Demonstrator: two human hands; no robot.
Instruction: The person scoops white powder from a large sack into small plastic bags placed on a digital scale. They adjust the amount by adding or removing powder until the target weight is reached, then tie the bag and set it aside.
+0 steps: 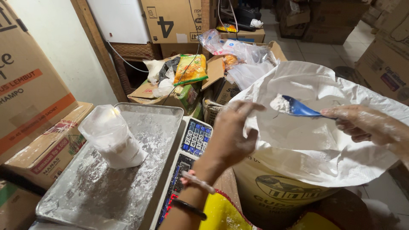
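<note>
I see my right hand (366, 125) on the right side, and it wears a thin see-through glove. Its fingers are curled shut around the handle of a small blue scoop (300, 108). The scoop has a little heap of white powder (279, 103) on its tip, and it hangs over the open mouth of a big white sack (315, 149). My left hand (230, 134) is in the middle, and it looks dusty with powder. Its fingers are bent and pinch the near left edge of the sack's white liner, while the pointing finger sticks out toward the scoop. The sack sits near me on the right, and its lower part is tan with a dark round picture on it. On the left lies a flat metal tray (162, 117) dusted with white powder. A clear plastic bag (111, 137) with white powder inside sits on the tray, well apart from the scoop. The tray rests on a weighing scale, and I can see the scale's keypad (196, 137) just left of my left wrist. Brown cardboard boxes (32, 93) stand at the far left. More boxes and plastic bags of packets (191, 68) sit farther back.
</note>
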